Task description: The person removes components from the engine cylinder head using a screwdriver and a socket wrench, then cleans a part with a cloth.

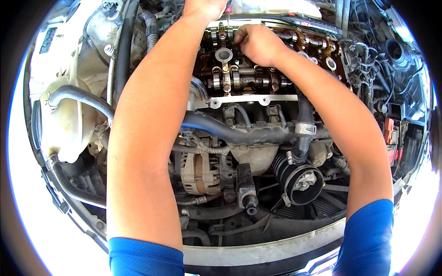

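At the top edge, my left hand (205, 7) is closed beside a thin tool with a red handle (228, 8), which looks like a screwdriver; the picture's edge cuts off part of the grip. Its slim shaft points down at the opened cylinder head (248, 97). Just to the right, my right hand (260, 45) reaches in with fingers curled together by the far camshaft; whatever lies between the fingertips is hidden. Bare camshafts (246, 79) with shiny lobes run across the head, stained brown with oil. A round spark plug tube (223, 55) stands between them.
A black coolant hose (239, 134) crosses in front of the head. Nearer are the alternator (200, 172) and an open intake duct (304, 185) with crumpled pale material inside. A whitish coolant tank (69, 119) stands left; wiring (373, 69) crowds the right.
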Demonstrator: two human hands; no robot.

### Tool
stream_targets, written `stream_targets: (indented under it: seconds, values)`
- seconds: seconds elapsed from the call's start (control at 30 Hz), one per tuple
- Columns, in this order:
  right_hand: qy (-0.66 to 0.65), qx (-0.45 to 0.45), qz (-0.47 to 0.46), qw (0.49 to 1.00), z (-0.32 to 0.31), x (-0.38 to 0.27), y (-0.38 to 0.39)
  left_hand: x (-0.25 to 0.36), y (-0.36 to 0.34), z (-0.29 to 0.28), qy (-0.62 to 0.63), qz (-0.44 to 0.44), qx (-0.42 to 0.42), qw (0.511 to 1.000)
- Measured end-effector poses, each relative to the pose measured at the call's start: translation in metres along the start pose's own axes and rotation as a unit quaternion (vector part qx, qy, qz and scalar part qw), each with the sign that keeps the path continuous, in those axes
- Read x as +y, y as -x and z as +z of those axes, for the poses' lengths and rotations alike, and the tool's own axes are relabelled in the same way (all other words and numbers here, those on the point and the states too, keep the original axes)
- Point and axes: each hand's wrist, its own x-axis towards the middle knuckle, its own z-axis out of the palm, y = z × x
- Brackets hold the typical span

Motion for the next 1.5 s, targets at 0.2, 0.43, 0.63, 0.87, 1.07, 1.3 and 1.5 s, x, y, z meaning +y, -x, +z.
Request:
stream_targets:
  seconds: [0.2, 0.43, 0.63, 0.87, 1.07, 1.3, 1.5]
  values:
    - [-0.248, -0.082, 0.153, 0.953, -0.014, -0.003, -0.006, -0.005, -0.001, 0.000, 0.024, 0.009, -0.007, 1.000]
    - [-0.377, -0.103, 0.252, 0.885, -0.035, -0.028, -0.005, -0.010, -0.003, -0.001, -0.005, 0.047, -0.001, 0.999]
    - [-0.400, -0.073, 0.269, 0.873, -0.030, -0.036, -0.007, -0.010, -0.005, -0.001, -0.073, 0.058, 0.036, 0.995]
    - [-0.384, -0.044, 0.259, 0.885, -0.023, -0.019, -0.001, -0.004, -0.007, -0.003, -0.017, 0.000, 0.006, 1.000]
    - [-0.462, -0.050, 0.208, 0.861, -0.024, -0.008, 0.001, -0.001, -0.007, -0.006, -0.045, -0.024, -0.003, 0.999]
    - [-0.500, -0.060, 0.183, 0.844, -0.018, 0.007, -0.003, -0.002, -0.004, -0.009, 0.048, -0.033, -0.011, 0.998]
    - [-0.491, -0.147, 0.212, 0.832, -0.017, 0.013, -0.022, 0.000, -0.006, -0.011, 0.062, -0.099, -0.001, 0.993]
